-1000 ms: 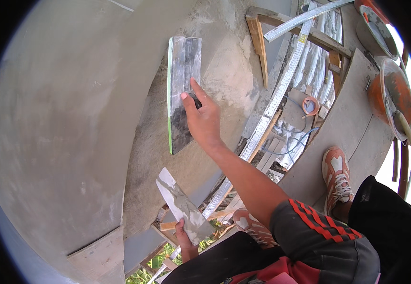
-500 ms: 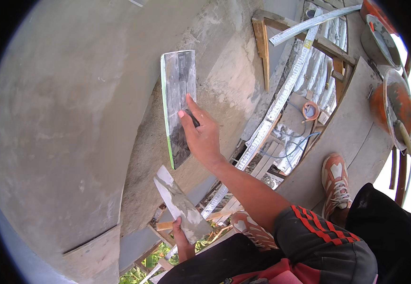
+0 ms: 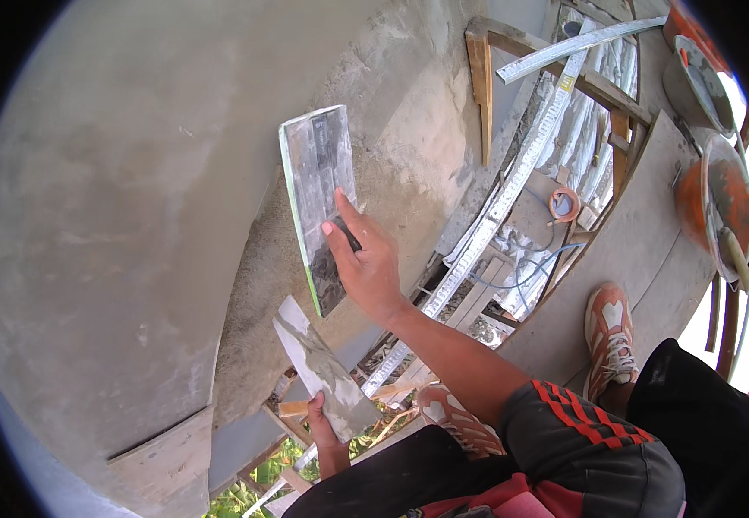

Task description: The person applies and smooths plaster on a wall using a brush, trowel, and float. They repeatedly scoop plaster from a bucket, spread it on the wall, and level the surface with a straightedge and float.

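Observation:
My right hand (image 3: 371, 269) is closed round the dark handle of a long plastering float (image 3: 316, 168), which has a greyish, smeared back and a pale green edge. The float lies against or just off the grey plastered wall (image 3: 124, 216); its working face is hidden. Below it, my left hand (image 3: 326, 436) grips the lower end of a flat pale board (image 3: 301, 332), tilted, with grey mortar (image 3: 340, 388) smeared over it. Between smooth plaster and the rough strip (image 3: 249, 302) beside it runs a slanting edge.
Wooden planks (image 3: 651, 224) carry my shoe (image 3: 609, 337). On the right stand an orange bucket (image 3: 692, 203) and a grey bucket (image 3: 681, 91). A long metal straightedge (image 3: 512, 194) slants along the wall's foot, near timber framing (image 3: 599, 86) and a blue cord (image 3: 534, 274).
The float has shifted slightly down the picture and its top has tipped left, my right hand with it. The board in my left hand has moved a little left and up.

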The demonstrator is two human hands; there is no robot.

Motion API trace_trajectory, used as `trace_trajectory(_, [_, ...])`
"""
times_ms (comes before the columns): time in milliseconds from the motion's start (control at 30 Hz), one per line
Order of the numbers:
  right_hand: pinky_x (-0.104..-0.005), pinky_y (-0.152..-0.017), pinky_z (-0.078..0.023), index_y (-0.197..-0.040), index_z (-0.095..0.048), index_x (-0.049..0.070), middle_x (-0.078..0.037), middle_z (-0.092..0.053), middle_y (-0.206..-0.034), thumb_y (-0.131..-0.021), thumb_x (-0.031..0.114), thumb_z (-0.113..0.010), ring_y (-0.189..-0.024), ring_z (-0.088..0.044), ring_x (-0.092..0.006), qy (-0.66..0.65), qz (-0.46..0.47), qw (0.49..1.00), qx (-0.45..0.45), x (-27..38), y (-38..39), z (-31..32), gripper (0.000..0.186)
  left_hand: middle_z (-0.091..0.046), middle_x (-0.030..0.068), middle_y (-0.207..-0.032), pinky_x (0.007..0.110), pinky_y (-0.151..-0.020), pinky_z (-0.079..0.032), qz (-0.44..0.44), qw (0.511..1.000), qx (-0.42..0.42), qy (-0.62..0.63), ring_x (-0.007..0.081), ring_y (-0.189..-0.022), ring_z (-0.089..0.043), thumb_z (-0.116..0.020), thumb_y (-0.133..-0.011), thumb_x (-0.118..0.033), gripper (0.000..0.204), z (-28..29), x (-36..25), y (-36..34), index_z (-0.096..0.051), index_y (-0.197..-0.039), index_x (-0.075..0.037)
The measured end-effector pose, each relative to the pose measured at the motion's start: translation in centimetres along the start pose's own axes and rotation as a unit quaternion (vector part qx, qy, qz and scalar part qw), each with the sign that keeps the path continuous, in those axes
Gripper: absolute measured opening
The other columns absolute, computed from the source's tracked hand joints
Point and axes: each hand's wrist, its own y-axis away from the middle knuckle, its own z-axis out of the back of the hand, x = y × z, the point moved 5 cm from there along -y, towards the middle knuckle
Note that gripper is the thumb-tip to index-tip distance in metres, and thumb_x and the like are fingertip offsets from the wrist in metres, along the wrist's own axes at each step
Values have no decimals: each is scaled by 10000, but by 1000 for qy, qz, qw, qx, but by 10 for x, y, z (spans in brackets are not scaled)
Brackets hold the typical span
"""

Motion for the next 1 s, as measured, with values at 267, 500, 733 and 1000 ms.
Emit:
trace_trajectory(267, [-355, -773, -534, -1566, -599, -12, -144, -694, -956, -1090, 201, -724, -843, -642, -206, -27, -58, 998, 22, 1, -25, -12, 536, -637, 223, -1500, 557, -1130, -545, -3, 1000, 1, 19, 420, -1381, -628, -686, -1016, -422, 761, 25, 6, 0, -453, -1621, -24])
trace_trajectory(500, [-303, -700, -502, -1564, -546, 67, 33, -540, -871, -1129, 297, -673, -789, -555, -63, -215, -187, 958, -15, -1, -16, 36, 508, -632, 218, -1510, 557, -1130, -546, -11, 999, -10, 39, 424, -1402, -612, -682, -1018, -417, 758, 16, 2, 5, -451, -1628, -31])
trace_trajectory(733, [-363, -809, -581, -1387, -628, 25, -42, -677, -1072, -1150, 382, -543, -952, -677, -145, -431, -341, 835, -48, -54, -52, 29, 436, -632, 226, -1503, 553, -1116, -559, -15, 998, -6, 61, 418, -1400, -614, -684, -1017, -423, 765, 19, 3, 2, -448, -1628, -28])
trace_trajectory(1000, [-427, -914, -618, -1353, -633, -4, -93, -716, -1208, -1131, 349, -542, -1082, -724, -210, -542, -281, 792, -5, -33, -88, -31, 427, -718, 250, -1365, 481, -1092, -561, -26, 995, -40, 86, 378, -1243, -714, -678, -1012, -386, 684, 31, 0, 14, -516, -1551, 3])
